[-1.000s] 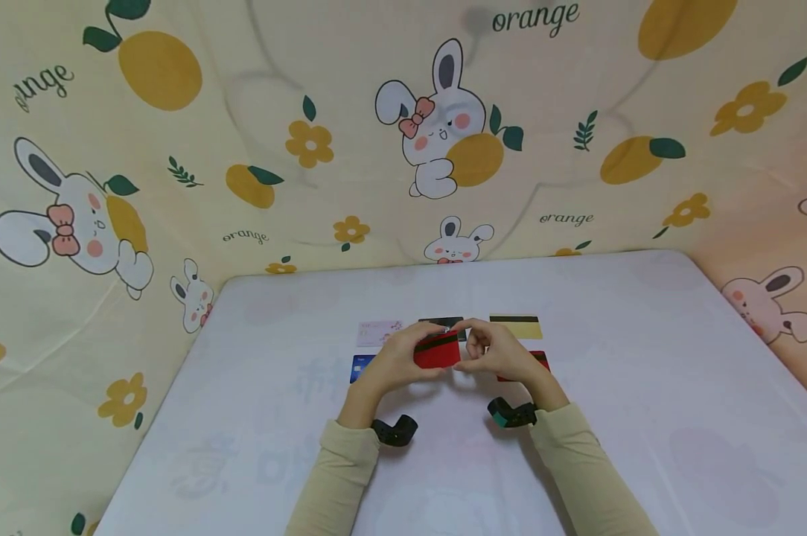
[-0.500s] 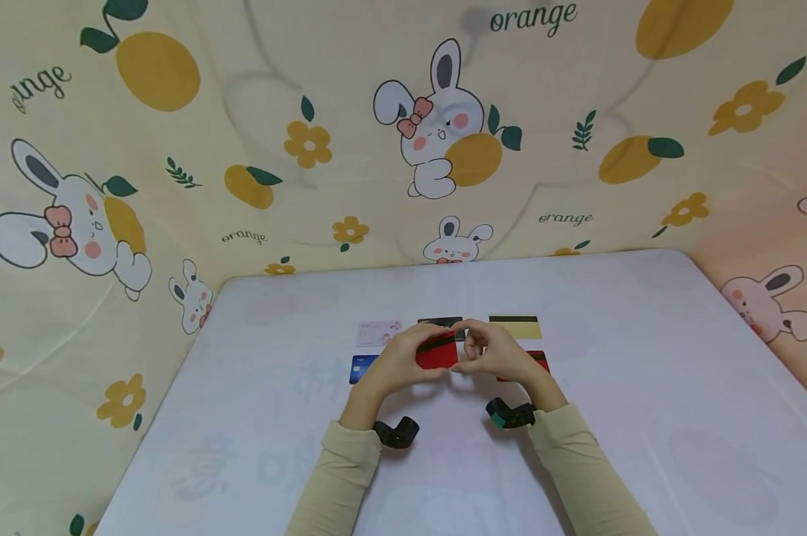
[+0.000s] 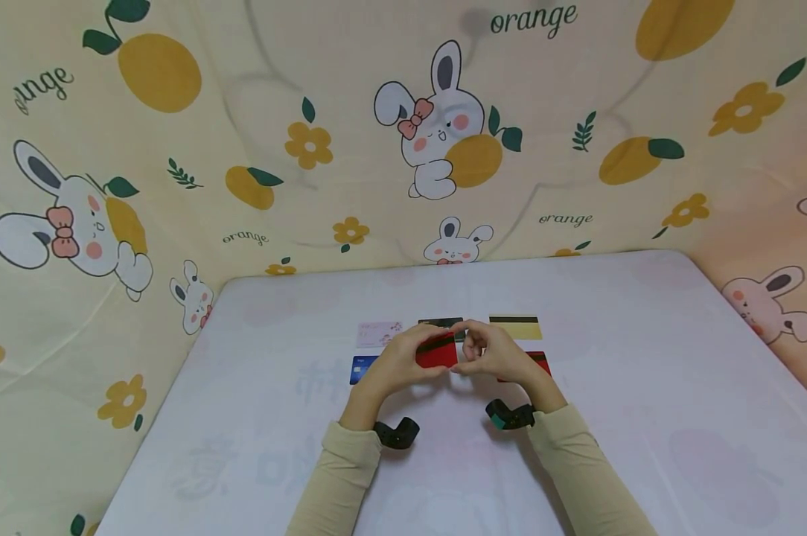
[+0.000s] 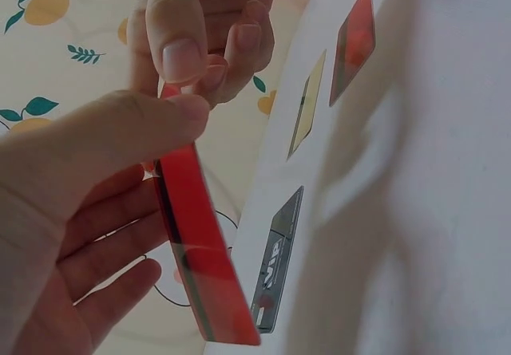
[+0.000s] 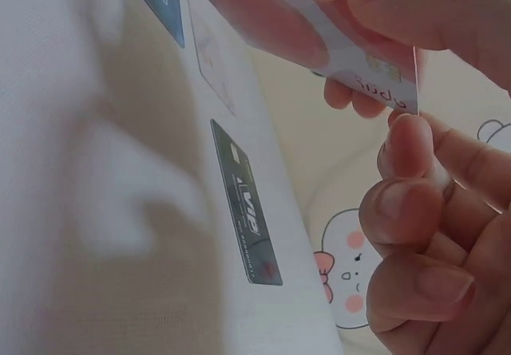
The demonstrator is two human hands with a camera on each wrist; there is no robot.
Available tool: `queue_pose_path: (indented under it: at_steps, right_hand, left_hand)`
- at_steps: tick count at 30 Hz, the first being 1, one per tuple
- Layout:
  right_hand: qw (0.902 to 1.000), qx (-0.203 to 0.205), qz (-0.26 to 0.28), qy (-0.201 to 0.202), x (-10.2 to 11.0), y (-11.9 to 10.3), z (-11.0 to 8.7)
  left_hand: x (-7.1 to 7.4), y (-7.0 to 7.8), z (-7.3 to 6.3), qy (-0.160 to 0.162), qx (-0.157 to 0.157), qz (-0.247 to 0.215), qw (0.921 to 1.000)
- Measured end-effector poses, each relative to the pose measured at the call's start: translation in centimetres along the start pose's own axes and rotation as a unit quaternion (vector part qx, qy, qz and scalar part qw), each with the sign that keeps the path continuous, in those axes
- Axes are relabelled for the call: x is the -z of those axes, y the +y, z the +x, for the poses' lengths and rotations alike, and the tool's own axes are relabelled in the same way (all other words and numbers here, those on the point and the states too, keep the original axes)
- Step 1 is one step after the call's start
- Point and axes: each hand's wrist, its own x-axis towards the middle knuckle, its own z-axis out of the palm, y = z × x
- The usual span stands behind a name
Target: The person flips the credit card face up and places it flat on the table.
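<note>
A red bank card [image 3: 437, 351] with a dark stripe is held up between both hands over the table. My left hand [image 3: 399, 360] grips its left part, thumb along the near edge and fingers at the far one. The thumb and index finger of my right hand [image 3: 496, 353] pinch its right end, while the other fingers curl in. In the right wrist view the card's other face [image 5: 275, 20] is white and pink with a chip. Behind the hands lies a black VIP card [image 5: 246, 203], partly hidden in the head view.
On the white table [image 3: 611, 417] lie a pale pink card [image 3: 377, 334], a gold card [image 3: 516, 327], a blue card [image 3: 362, 368] and another red card [image 3: 540, 361] partly covered by the right hand. A printed cloth [image 3: 350, 89] hangs behind the table.
The red bank card has turned very slightly between the fingers, and the hands have barely shifted. The cards on the table stay where they were.
</note>
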Motion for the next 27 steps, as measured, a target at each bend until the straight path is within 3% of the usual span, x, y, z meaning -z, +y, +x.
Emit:
queue_pose_path:
  at_steps: [6, 12, 27]
  right_hand:
    - [1.0, 0.003, 0.006, 0.006, 0.12, -0.03, -0.13]
    - [0.9998, -0.003, 0.016, 0.008, 0.08, -0.06, -0.07]
    - [0.999, -0.01, 0.044, 0.002, -0.14, 0.62, 0.14]
  left_hand:
    - [0.0, -0.13, 0.07, 0.01, -0.013, -0.01, 0.9998]
    - [0.19, -0.09, -0.07, 0.018, -0.002, -0.033, 0.9993]
    - [0.81, -0.44, -0.14, 0.074, -0.021, -0.064, 0.995]
